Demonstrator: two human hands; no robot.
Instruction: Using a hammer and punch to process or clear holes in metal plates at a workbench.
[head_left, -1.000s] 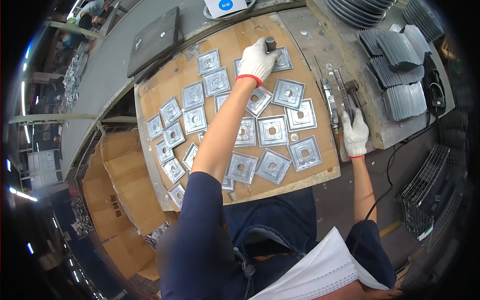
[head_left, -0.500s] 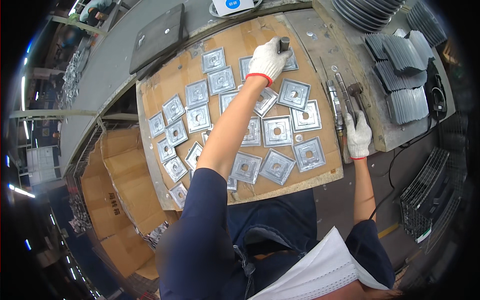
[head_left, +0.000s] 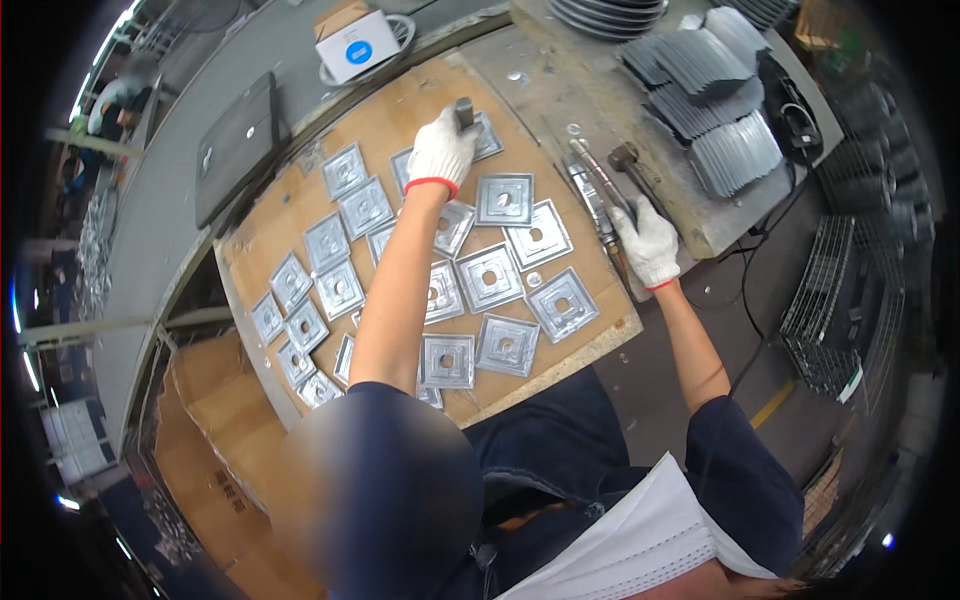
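Observation:
My left hand (head_left: 443,147), in a white knit glove with a red cuff, is closed around a short dark metal cylinder (head_left: 464,112). It is above the far plates, partly covering them. Square grey metal plates with a hole in the middle, such as this near one (head_left: 447,361) and this right one (head_left: 562,304), lie spread over a cardboard-covered board (head_left: 590,345). At the board's right side my right hand (head_left: 648,240), gloved alike, has its fingers curled over the lower end of a slim metal rod (head_left: 600,175). A hammer (head_left: 624,156) lies beside that hand, its handle partly hidden.
Stacks of ribbed grey metal pieces (head_left: 735,155) and dark round dishes (head_left: 607,18) stand at the right. A slim tool (head_left: 590,197) lies along the board's edge. A white box (head_left: 355,48) and dark flat case (head_left: 238,150) are at the back; a carton (head_left: 215,440) is lower left.
The whole view has shifted and turned, so board and tools appear farther left. My left hand still grips the cylinder over the far plates; my right hand remains by the tools.

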